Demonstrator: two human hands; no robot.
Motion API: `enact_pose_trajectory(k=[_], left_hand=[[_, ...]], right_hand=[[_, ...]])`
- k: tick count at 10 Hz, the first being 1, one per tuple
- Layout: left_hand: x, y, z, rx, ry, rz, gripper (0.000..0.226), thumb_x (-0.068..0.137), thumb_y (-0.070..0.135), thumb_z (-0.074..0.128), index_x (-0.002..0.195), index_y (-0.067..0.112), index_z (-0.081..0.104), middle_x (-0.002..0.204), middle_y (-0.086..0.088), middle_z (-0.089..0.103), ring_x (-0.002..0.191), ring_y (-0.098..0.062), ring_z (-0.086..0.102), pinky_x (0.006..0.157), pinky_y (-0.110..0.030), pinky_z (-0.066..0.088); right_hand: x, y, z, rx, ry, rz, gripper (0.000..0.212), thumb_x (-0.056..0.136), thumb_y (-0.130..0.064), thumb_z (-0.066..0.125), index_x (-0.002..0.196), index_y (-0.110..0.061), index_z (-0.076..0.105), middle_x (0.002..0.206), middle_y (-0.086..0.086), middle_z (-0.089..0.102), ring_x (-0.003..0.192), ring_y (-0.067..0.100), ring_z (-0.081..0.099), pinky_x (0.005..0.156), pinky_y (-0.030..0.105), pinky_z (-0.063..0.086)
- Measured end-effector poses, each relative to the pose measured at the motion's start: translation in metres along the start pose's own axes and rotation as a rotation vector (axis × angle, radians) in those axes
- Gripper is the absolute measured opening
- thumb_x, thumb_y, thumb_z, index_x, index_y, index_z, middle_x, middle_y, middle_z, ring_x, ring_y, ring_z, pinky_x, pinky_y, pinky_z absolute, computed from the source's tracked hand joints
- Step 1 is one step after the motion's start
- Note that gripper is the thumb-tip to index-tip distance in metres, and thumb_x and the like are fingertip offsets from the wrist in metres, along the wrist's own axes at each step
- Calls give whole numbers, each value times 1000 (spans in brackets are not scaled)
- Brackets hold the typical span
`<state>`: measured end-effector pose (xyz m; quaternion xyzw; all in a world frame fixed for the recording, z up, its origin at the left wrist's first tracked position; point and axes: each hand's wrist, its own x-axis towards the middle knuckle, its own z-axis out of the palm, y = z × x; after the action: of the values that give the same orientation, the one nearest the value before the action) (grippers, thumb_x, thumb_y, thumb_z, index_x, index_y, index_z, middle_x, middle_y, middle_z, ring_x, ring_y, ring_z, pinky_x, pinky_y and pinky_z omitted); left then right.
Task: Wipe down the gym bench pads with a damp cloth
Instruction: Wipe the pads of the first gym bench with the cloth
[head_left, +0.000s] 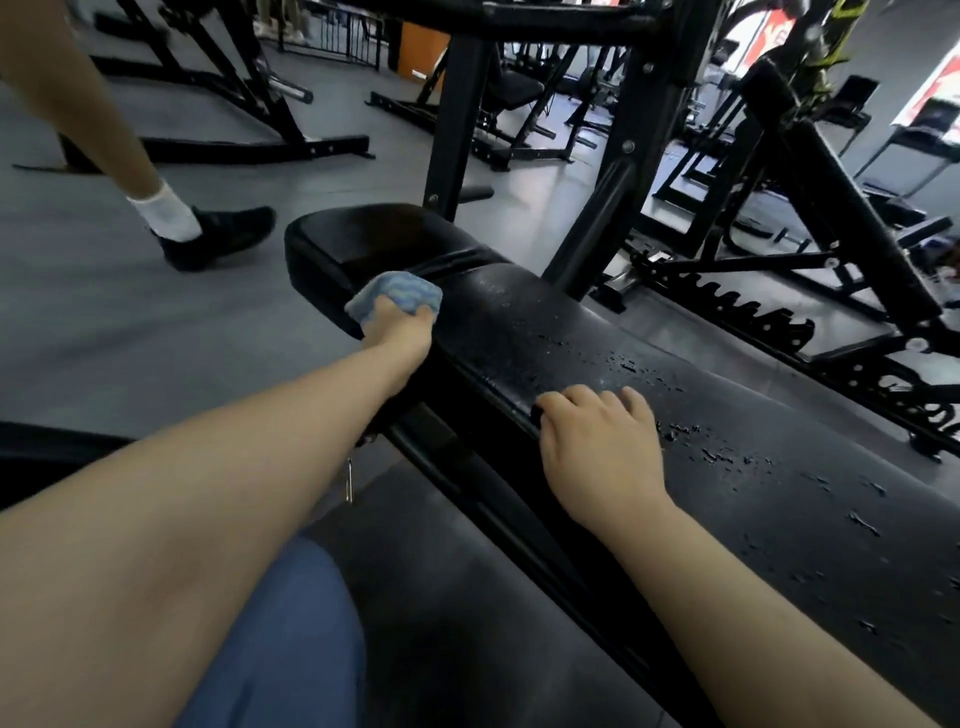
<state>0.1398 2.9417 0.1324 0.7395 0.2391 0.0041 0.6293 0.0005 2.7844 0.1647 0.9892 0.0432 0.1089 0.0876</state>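
A long black bench pad (753, 467) runs from the lower right toward the middle, its worn surface dotted with water drops. Beyond a gap lies the shorter black seat pad (363, 234). My left hand (400, 332) grips a light blue cloth (400, 293) and holds it at the seam between the two pads, on the near edge. On the long pad's near edge rests my right hand (597, 447), fingers bent over the rim and thumb down the side.
A black rack upright (457, 130) and slanted frame (613, 208) stand right behind the bench. A toothed adjuster rail (753, 312) lies on the floor to the right. Another person's leg and black shoe (218, 236) are on the grey floor at left. More machines fill the background.
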Motion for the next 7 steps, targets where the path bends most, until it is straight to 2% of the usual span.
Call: enact_pose_trajectory(k=[1,2,3,4,6,7], left_hand=[[8,8,-4,275,-36,133,50,95,30,39,140,8,31,143,-21,34,126,-40,38,100,-43,36],[-1,-2,-2,637,-90,353,54,98,35,34,148,21,21,155,-18,4,140,-38,12,113,-44,18],[-21,-2,-6,918,-160,560,48,99,35,28,146,25,26,158,-10,-4,143,-32,-8,116,-46,-2],[-50,-1,1,1086,-251,711,48,99,37,26,146,28,26,159,-5,2,144,-28,-5,115,-49,-4],[-134,-11,33,1184,-485,861,51,99,39,21,149,32,14,159,-6,-3,145,-27,-9,114,-48,-10],[-183,-18,53,1215,-592,940,52,99,41,19,149,32,10,159,-8,-4,145,-29,-9,114,-48,-10]], right_hand=[[-5,1,-4,43,-29,10,33,100,-27,31,122,-25,56,120,-4,59,110,22,54,113,43,15],[-17,5,-8,83,-64,48,35,101,-28,28,125,-26,54,124,-6,56,113,20,52,114,41,11],[-34,12,-11,126,-67,134,36,101,-30,27,125,-28,54,128,-7,54,117,19,49,114,40,12],[-56,21,-13,191,-32,226,35,100,-29,29,123,-29,56,127,-9,55,117,17,50,113,38,13],[-117,53,-15,241,92,442,31,97,-20,40,114,-21,66,119,-2,63,109,22,56,108,39,27],[-150,72,-17,181,74,543,31,97,-22,39,116,-22,64,121,-3,60,111,22,54,108,36,24]])
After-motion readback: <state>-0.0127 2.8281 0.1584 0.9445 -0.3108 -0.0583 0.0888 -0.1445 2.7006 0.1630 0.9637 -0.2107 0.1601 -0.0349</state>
